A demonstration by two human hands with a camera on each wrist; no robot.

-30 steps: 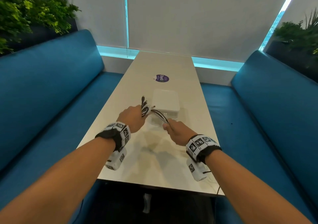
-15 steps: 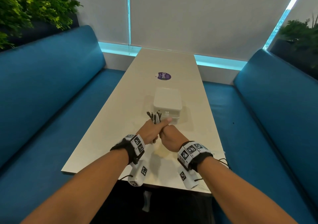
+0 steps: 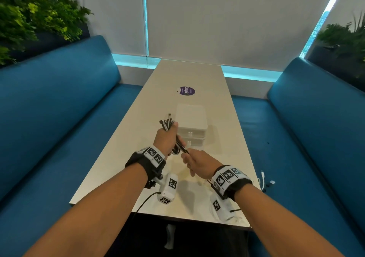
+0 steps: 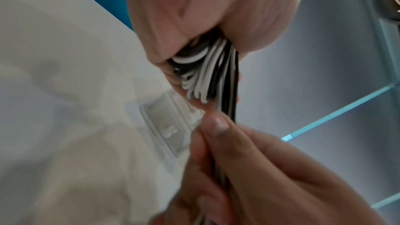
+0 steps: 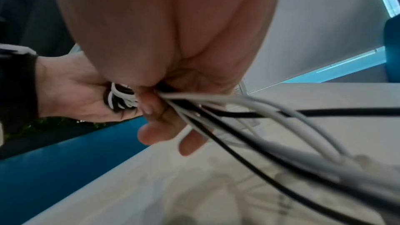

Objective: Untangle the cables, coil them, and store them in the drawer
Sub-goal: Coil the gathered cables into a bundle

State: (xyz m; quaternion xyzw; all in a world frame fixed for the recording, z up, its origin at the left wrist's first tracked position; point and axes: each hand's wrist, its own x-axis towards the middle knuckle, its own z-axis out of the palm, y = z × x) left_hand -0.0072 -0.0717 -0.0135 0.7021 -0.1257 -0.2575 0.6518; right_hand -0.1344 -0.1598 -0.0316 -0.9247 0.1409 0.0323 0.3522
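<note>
My left hand (image 3: 167, 138) grips a coiled bundle of black and white cables (image 3: 166, 122) above the table, its loops sticking out past the fist. In the left wrist view the cable loops (image 4: 203, 73) hang from that fist. My right hand (image 3: 194, 161) pinches the loose strands that run down from the bundle; in the right wrist view those black and white strands (image 5: 259, 122) trail from its fingers toward the table. Just beyond both hands stands a small white drawer box (image 3: 192, 123), its drawers closed. Loose cable ends (image 3: 265, 181) hang over the table's right edge.
The long white table (image 3: 221, 106) carries a purple round sticker (image 3: 186, 90) farther back. Blue benches (image 3: 59, 118) flank it on both sides, with plants behind each. White blinds close off the far end.
The hands, pressed together half a second ago, have parted: the left has risen with the bundle, the right has slid back along the strands toward me.
</note>
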